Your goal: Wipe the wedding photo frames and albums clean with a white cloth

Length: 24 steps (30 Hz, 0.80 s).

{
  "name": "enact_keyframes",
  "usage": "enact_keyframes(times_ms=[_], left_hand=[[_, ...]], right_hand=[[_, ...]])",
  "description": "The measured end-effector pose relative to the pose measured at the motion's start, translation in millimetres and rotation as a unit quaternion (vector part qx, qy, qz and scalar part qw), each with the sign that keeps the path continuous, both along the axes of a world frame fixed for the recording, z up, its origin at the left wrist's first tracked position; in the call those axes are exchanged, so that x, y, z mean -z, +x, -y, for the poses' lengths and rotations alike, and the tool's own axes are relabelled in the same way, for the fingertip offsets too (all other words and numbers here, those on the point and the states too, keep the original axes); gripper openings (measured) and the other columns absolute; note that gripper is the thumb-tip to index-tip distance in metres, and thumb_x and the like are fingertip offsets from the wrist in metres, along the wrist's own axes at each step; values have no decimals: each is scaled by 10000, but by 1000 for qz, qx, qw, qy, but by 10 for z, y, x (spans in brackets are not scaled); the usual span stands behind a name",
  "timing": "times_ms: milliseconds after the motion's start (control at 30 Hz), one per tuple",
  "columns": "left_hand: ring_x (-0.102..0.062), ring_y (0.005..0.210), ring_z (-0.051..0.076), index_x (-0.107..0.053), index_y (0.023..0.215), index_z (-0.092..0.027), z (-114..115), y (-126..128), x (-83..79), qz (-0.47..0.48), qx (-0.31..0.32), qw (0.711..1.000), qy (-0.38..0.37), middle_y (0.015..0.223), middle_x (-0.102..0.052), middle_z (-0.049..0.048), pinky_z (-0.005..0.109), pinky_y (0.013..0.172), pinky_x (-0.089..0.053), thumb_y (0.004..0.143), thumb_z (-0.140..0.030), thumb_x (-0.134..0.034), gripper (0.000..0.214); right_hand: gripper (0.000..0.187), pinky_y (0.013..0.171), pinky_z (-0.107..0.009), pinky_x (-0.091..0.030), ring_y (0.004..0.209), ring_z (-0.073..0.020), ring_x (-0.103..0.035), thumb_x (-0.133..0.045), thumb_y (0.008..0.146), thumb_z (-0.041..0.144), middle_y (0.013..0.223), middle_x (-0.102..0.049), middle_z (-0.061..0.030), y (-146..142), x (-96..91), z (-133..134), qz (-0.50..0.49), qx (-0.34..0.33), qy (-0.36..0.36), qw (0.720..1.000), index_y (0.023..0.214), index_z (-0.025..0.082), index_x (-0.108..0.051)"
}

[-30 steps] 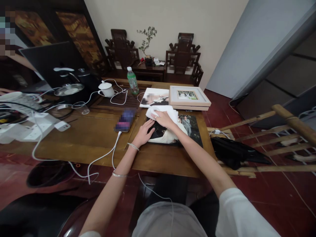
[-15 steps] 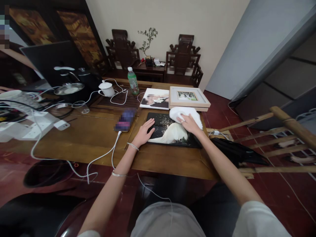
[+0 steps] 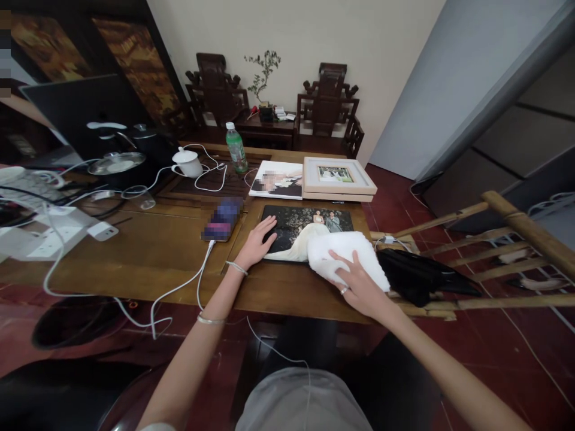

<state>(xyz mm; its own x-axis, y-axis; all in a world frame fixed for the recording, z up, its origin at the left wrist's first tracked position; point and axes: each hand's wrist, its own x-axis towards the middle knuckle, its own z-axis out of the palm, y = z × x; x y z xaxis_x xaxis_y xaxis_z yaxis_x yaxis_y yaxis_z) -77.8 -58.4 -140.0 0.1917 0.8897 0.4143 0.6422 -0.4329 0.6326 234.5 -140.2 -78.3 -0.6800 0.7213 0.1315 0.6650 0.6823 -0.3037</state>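
A dark photo print (image 3: pixel 296 227) of a couple lies flat on the wooden table (image 3: pixel 148 251). My left hand (image 3: pixel 258 242) rests flat on the print's left edge, fingers stretched out. My right hand (image 3: pixel 357 287) presses a white cloth (image 3: pixel 345 254) down on the print's near right corner, fingers spread over the cloth.
Behind the print lie a second photo print (image 3: pixel 278 179) and a framed photo (image 3: pixel 336 176). A phone (image 3: pixel 222 220) with a white cable lies to the left. A green bottle (image 3: pixel 236 148), a white teapot (image 3: pixel 186 161), power strips and a wooden chair with a black bag (image 3: pixel 417 272) surround the area.
My right hand has carried the cloth from the print's far left corner across to the far right, then down to the near right corner. The left hand stays put.
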Motion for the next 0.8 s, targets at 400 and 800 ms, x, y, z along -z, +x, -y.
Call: enact_keyframes(times_ms=[400, 800], left_hand=[[-373, 1371, 229, -530, 1321, -133, -3, -14, -19, -5, 4, 1000, -10, 1432, -465, 132, 449, 1146, -276, 934, -394, -439, 476], [-369, 1373, 231, -533, 1321, -150, 8, 1, -16, 0, -5, 1000, -17, 1434, -466, 123, 452, 1143, -280, 933, -394, -439, 467]], right_hand=[[294, 899, -421, -398, 956, -305, -620, -351, 946, 318, 1051, -686, -134, -145, -163, -1459, -8, 71, 4, 997, 925, 181, -610], [238, 1080, -602, -196, 1263, -320, -463, -385, 922, 214, 1295, -585, -147, -77, -11, -710, -10, 40, 21, 999, 990, 183, -611]])
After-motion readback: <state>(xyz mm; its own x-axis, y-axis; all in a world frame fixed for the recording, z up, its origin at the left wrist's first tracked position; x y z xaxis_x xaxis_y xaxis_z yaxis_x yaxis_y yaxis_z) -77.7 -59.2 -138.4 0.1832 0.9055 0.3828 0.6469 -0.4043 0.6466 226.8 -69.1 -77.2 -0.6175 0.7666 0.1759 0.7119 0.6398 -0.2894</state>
